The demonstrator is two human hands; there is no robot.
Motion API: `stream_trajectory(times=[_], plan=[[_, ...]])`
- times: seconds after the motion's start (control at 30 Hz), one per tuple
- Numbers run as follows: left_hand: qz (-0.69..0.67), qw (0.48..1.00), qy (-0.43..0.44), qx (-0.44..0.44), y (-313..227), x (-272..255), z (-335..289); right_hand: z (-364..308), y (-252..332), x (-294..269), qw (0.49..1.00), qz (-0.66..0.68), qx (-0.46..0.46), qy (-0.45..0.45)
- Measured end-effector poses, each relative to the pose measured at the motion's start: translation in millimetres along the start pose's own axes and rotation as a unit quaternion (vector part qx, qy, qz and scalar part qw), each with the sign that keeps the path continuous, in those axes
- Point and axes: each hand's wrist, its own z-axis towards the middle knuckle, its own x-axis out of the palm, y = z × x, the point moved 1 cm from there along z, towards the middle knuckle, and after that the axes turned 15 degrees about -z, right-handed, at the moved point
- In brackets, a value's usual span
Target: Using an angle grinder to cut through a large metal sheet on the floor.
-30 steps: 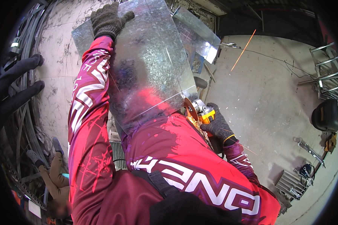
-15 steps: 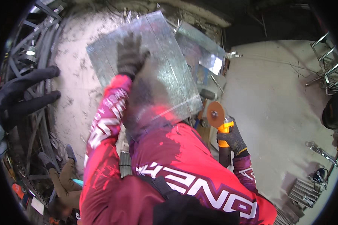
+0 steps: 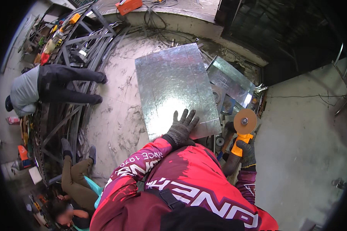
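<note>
A shiny galvanized metal sheet (image 3: 173, 77) lies in front of me, with thin lines marked across it. My left hand (image 3: 182, 128), in a dark knit glove, rests flat on the sheet's near edge, fingers spread. Off the sheet's right side, my gloved right hand (image 3: 246, 152) is wrapped round a yellow-and-black angle grinder (image 3: 241, 143). A brown disc (image 3: 245, 121) sits on the grinder's head and faces up. Whether the disc spins cannot be made out. The disc is apart from the sheet.
A smaller folded metal sheet (image 3: 229, 79) lies beyond the big one. Long steel bars and a frame (image 3: 71, 61) line the left. One person in a grey top (image 3: 25, 90) bends over there; another in brown trousers (image 3: 79, 188) is at lower left. An orange case (image 3: 129, 6) stands at the back.
My left hand has slid from the sheet's far part back to its near edge. The right hand still holds the grinder, now turned more upright. My view has shifted, showing more on the left.
</note>
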Motion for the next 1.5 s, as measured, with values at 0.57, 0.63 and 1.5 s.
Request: stream_trajectory(times=[0.57, 0.63, 1.5], plan=[[0.111, 0.964, -0.213, 0.117, 90, 59, -87, -1, 35, -2, 0.996, -0.035, -0.025, 0.073], [0.036, 0.974, -0.188, 0.121, 98, 47, -94, 4, 36, -5, 0.996, -0.042, -0.022, 0.072], [-0.327, 0.876, -0.293, -0.202, 120, 120, -147, 24, 90, 19, 0.978, -0.121, -0.027, 0.165]])
